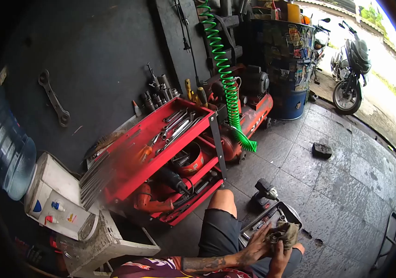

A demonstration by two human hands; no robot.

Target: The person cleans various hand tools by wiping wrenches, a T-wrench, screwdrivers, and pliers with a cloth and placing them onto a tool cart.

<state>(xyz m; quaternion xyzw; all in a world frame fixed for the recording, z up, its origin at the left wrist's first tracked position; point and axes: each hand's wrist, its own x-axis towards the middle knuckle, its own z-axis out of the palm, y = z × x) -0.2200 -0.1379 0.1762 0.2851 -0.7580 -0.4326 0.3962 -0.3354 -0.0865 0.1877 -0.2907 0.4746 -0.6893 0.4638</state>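
Observation:
A crumpled, dirty cloth (283, 233) is held above the person's knees, near the bottom of the view. My left hand (257, 243) presses against the cloth's left side, its fingers partly hidden by it. From below, my right hand (279, 257) grips the same cloth, thumb up against it. Whether anything is wrapped inside cannot be seen. Just beyond the hands lies an open tray (293, 214) of sockets and tools on the floor. A cordless impact driver (266, 190) stands beside the tray.
A red tool cart (161, 153) with wrenches stands left of the knees. Behind it are a red air compressor (253, 120), a green coiled hose (228, 83) and a blue drum (288, 104). A water dispenser (61, 204) is far left. Motorcycles (353, 65) stand outside.

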